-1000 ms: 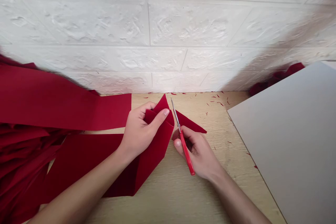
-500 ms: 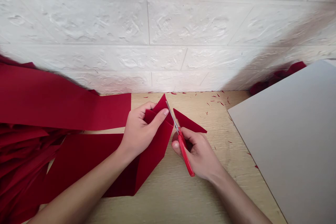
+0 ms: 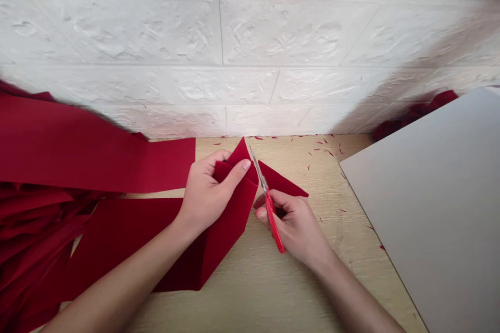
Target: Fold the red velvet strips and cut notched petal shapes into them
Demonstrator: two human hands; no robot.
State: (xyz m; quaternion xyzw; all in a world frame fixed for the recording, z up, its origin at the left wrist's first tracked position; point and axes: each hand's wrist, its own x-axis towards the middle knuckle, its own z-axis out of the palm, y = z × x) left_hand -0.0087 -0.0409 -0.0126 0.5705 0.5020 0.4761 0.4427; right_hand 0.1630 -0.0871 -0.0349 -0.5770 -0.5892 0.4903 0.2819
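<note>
Red felt (image 3: 230,223), folded into a thick pointed wad, sits mid-table on the light wood table (image 3: 250,291), up toward the far edge, with a long strip (image 3: 94,161) running off to the left and a loose heap (image 3: 31,250) piled at the left side. The left hand (image 3: 209,192) has the wad pinched, thumb (image 3: 236,174) pressing on top, fingers (image 3: 216,158) curled round the folds. Right hand (image 3: 295,226) wraps the red handles of the scissors (image 3: 274,223) in a firm fist, and the blades (image 3: 259,169) look close together, though it's hard to tell from up here. They're tight against the fold, a triangular flap (image 3: 279,182) just to their right.

Now the danger: those tips sit right by the left thumb, so one slip could nick it. If that pinch loosens, the layers could creep apart and the cut could go crooked. The strip's weight could tug the wad as well. Scraps (image 3: 324,148) are scattered near the far edge by the white brick wall (image 3: 234,47), and a gray board (image 3: 422,208) lies along the right side.
</note>
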